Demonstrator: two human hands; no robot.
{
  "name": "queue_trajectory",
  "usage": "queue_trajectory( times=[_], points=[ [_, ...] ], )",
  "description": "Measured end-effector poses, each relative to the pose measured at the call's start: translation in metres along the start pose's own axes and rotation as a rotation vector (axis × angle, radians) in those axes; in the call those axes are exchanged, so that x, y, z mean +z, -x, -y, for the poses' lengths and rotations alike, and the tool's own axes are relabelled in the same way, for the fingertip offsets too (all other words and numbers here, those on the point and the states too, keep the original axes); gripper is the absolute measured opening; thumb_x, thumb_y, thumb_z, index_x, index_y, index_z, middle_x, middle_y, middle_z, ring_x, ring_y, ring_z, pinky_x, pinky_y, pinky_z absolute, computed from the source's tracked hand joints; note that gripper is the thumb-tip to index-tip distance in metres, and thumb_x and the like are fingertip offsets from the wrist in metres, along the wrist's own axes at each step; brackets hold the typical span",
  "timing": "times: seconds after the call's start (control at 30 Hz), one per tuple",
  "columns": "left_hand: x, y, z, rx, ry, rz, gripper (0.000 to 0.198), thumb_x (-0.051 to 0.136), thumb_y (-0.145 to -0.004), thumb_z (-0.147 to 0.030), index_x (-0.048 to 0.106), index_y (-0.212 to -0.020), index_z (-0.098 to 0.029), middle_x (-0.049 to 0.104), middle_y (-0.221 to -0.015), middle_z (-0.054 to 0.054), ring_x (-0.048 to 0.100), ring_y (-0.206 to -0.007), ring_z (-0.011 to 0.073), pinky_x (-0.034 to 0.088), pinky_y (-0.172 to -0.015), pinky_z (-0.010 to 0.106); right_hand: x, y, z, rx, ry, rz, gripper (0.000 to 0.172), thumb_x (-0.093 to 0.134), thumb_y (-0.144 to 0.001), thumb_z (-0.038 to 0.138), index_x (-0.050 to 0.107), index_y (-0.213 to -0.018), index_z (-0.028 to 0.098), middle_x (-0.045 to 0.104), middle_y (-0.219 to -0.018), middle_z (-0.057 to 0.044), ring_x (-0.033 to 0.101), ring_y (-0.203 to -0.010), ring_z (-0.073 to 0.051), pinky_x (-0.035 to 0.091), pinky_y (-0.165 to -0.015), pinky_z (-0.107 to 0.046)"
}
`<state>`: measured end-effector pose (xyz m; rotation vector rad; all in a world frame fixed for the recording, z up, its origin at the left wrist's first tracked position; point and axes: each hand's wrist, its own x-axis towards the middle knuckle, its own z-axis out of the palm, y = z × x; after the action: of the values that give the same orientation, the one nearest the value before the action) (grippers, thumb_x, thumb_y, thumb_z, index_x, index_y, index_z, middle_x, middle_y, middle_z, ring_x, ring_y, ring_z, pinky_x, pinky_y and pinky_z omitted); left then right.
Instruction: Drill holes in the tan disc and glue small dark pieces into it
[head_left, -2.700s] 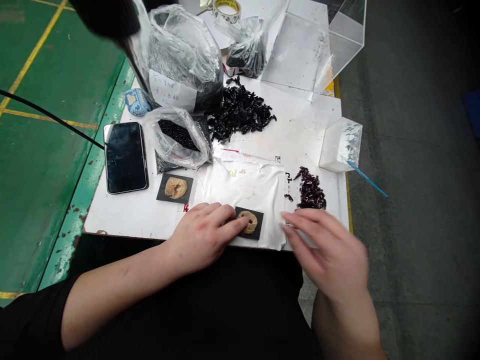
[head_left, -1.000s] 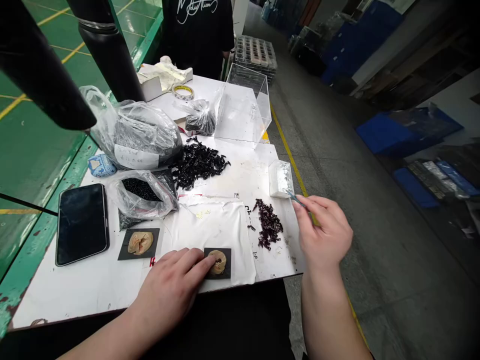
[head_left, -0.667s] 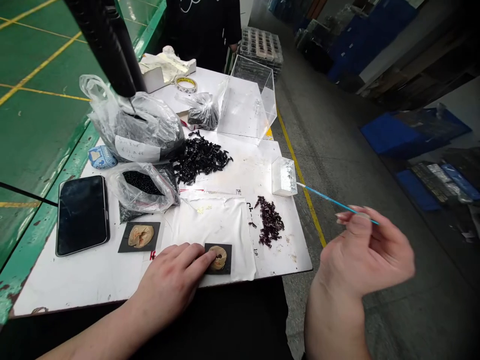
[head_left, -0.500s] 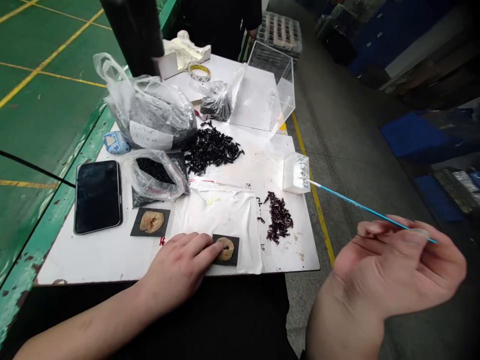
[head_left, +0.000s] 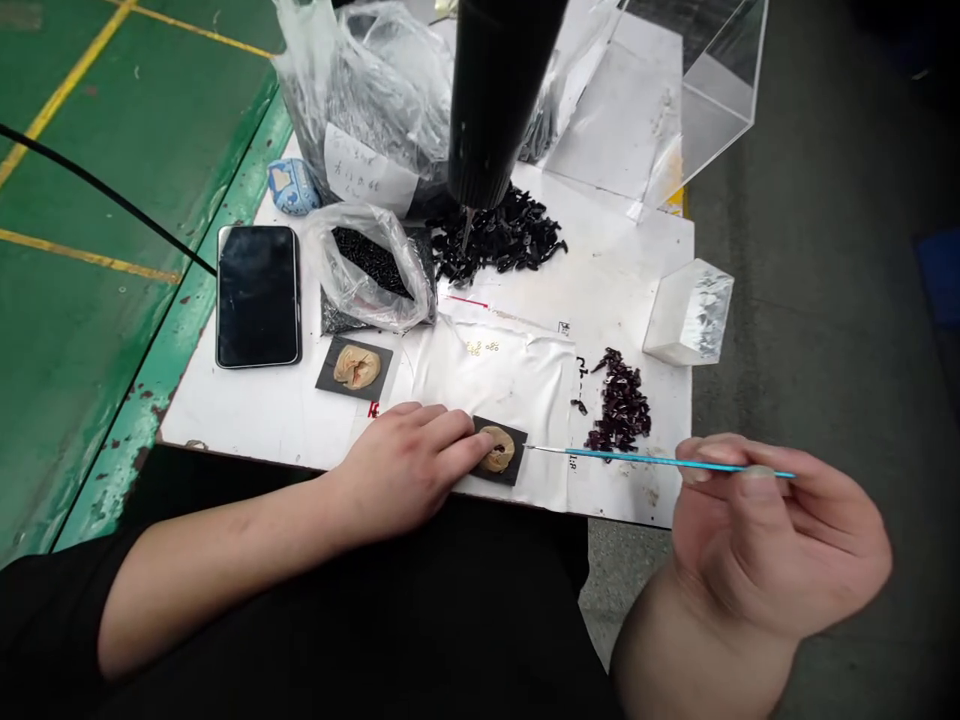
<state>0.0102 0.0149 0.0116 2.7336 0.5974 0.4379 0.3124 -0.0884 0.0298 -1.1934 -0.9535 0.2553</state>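
In my right hand (head_left: 780,530), closed in a pinch, is a thin blue-handled brush (head_left: 660,460). Its fine tip reaches the right edge of a small dark square card (head_left: 516,470) bearing a tan, wrinkled, ring-shaped piece (head_left: 498,450). My left hand (head_left: 412,460) rests at that card's left side, one fingertip pressing the piece; its thumb is hidden. Another card (head_left: 382,385) with a similar tan piece (head_left: 356,367) lies farther left. Right of the near card is a pile of dark reddish bits (head_left: 621,405). Tiny gold rings (head_left: 481,348) sit on white sheeting (head_left: 517,385).
A clear block (head_left: 686,310) stands at the table's right side. Behind are an open bag of black beads (head_left: 375,260), shiny black pieces (head_left: 517,235), a large plastic bag (head_left: 375,110) and a clear box (head_left: 720,100). A black cylinder (head_left: 502,90) hangs overhead. A phone (head_left: 258,295) lies left.
My right hand has brought the brush tip from the clear block leftward to the near card. My left hand stays on that card. The view has shifted, and the black cylinder appears closer.
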Motion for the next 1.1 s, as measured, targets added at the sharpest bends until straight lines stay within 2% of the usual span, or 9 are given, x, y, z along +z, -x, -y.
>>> queue_trajectory(
  times=[0.17, 0.27, 0.47, 0.8, 1.1],
  points=[
    [0.001, 0.0, 0.0, -0.007, 0.014, -0.004, 0.035, 0.055, -0.108, -0.017, 0.064, -0.141, -0.018, 0.072, -0.113, 0.005, 0.068, -0.092, 0.0244, 0.051, -0.077, 0.04, 0.003, 0.006, -0.003, -0.005, 0.018, 0.061, 0.021, 0.09, -0.085, 0.015, 0.089, -0.105, 0.02, 0.082, -0.085, -0.005, 0.077, -0.075, -0.02, 0.065, -0.074, -0.037],
    [0.0, 0.0, 0.0, -0.011, 0.022, -0.012, 0.035, 0.054, -0.109, -0.017, 0.063, -0.143, -0.019, 0.072, -0.114, 0.005, 0.068, -0.095, 0.0242, 0.051, -0.079, 0.039, 0.006, 0.008, -0.004, -0.006, 0.011, 0.1, 0.022, 0.089, -0.086, 0.013, 0.089, -0.106, 0.021, 0.082, -0.084, -0.004, 0.078, -0.076, -0.02, 0.066, -0.071, -0.036],
    [0.0, 0.001, -0.001, -0.021, -0.013, 0.025, 0.036, 0.053, -0.107, -0.016, 0.065, -0.141, -0.019, 0.071, -0.113, 0.007, 0.066, -0.094, 0.0233, 0.05, -0.078, 0.037, 0.012, 0.011, -0.003, -0.005, 0.059, 0.124, 0.027, 0.085, -0.086, 0.007, 0.089, -0.107, 0.024, 0.081, -0.085, -0.002, 0.078, -0.075, -0.021, 0.066, -0.071, -0.038],
    [0.0, 0.0, -0.001, -0.019, 0.001, 0.005, 0.034, 0.054, -0.107, -0.015, 0.066, -0.138, -0.019, 0.072, -0.112, 0.006, 0.066, -0.091, 0.0234, 0.05, -0.076, 0.037, 0.013, 0.013, -0.001, -0.019, 0.075, 0.162, 0.027, 0.086, -0.087, 0.005, 0.088, -0.109, 0.021, 0.083, -0.091, -0.002, 0.08, -0.082, -0.02, 0.067, -0.075, -0.037],
    [-0.002, 0.0, -0.001, -0.019, -0.015, 0.043, 0.038, 0.053, -0.107, -0.017, 0.065, -0.143, -0.019, 0.071, -0.115, 0.008, 0.067, -0.096, 0.0239, 0.052, -0.081, 0.036, 0.012, 0.012, 0.001, -0.039, 0.102, 0.116, 0.029, 0.086, -0.086, 0.007, 0.089, -0.108, 0.026, 0.082, -0.089, -0.002, 0.078, -0.076, -0.022, 0.066, -0.072, -0.041]
  ],
)
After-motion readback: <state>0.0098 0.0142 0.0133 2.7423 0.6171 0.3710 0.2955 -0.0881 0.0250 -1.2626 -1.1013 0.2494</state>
